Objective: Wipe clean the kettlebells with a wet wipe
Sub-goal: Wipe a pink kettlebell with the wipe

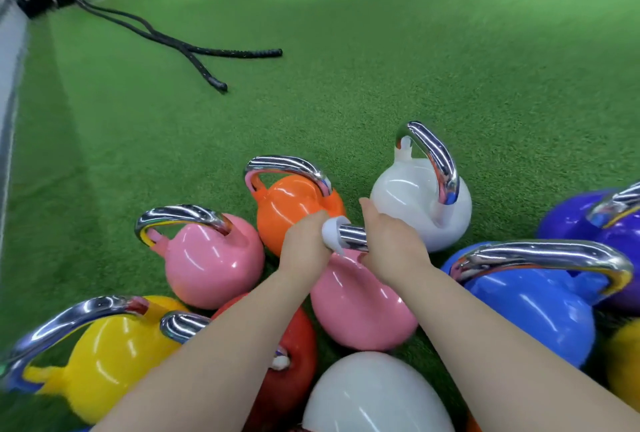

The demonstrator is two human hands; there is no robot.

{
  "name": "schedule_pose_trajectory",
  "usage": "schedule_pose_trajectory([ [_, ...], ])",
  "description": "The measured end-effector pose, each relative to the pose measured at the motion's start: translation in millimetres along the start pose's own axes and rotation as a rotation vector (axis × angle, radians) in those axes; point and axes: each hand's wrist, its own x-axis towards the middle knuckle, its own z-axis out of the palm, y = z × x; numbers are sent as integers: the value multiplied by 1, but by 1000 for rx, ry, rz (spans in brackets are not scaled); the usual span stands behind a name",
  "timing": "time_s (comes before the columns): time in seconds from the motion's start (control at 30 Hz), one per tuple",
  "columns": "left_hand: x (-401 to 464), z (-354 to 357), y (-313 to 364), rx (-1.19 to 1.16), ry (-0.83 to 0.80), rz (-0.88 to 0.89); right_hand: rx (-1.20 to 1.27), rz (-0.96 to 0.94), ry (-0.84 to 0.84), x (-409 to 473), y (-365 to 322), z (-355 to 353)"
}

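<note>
Both hands on pink kettlebell (363,300) handle; left hand (304,241) grips wet wipe (330,232), right hand (391,241) steadies.

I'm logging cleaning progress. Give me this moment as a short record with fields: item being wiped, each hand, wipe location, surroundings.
item: pink kettlebell, centre of the cluster
left hand: grip wraps the wet wipe round the chrome handle
right hand: grips the same handle
neighbours: orange kettlebell, white kettlebell, blue kettlebell
floor: green turf, black ropes

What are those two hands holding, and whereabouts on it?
Both grip the chrome handle of the middle pink kettlebell: the left hand through a white wipe, the right hand bare.
</note>
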Motion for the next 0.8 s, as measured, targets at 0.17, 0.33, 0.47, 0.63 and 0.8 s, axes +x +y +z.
schedule_pose_trajectory([
  [0.17,1,-20,52,564,-124,337,434,62,-206,-9,19,-13],
  [0.33,-8,-7,96,681,-182,378,926,378,-203,-32,51,-21],
  [0.47,-19,7,119,729,-110,369,1127,472,-165,-38,56,-12],
  [0.63,-28,11,103,730,68,454,1168,509,-38,-38,49,-16],
  [0.8,-37,20,91,658,287,520,1134,469,66,-48,45,-17],
])
